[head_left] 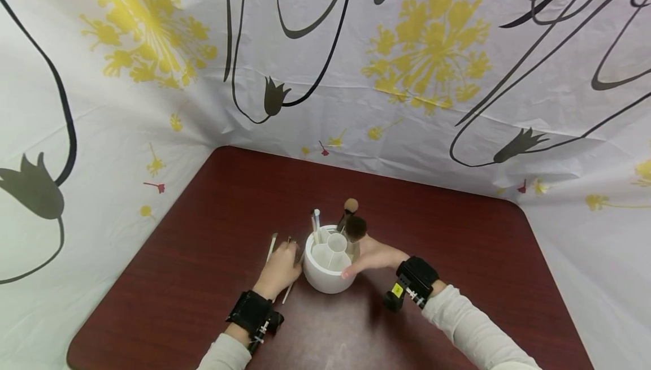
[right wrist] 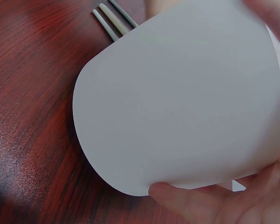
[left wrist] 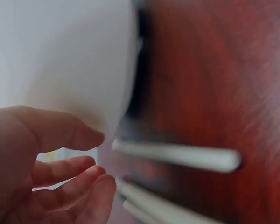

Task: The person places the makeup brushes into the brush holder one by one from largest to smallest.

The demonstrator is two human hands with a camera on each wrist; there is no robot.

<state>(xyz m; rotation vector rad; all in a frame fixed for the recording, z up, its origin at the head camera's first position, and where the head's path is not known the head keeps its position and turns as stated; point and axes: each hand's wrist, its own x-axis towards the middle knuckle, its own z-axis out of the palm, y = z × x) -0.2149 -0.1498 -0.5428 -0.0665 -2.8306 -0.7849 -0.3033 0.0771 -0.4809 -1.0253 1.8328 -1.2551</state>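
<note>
A white round makeup brush organizer (head_left: 328,282) with several compartments stands on the table. My right hand (head_left: 377,255) grips its right side, with the thumb near the front rim. In the right wrist view, the organizer's wall (right wrist: 177,102) fills most of the picture, and a finger presses its lower edge. Makeup brushes rise from it: a large dark-headed brush (head_left: 355,227), a tan-headed one (head_left: 351,206) and thin ones (head_left: 317,224). My left hand (head_left: 278,268) is over loose brushes left of the organizer. Its thumb and fingers are apart in the left wrist view, beside pale brush handles (left wrist: 182,156).
A dark red-brown wooden table (head_left: 203,234) lies under everything. A white curtain (head_left: 325,65) with yellow flowers and grey tulips hangs behind it. Both wrists wear black camera straps (head_left: 418,277). One loose thin brush (head_left: 272,244) extends beyond the left hand.
</note>
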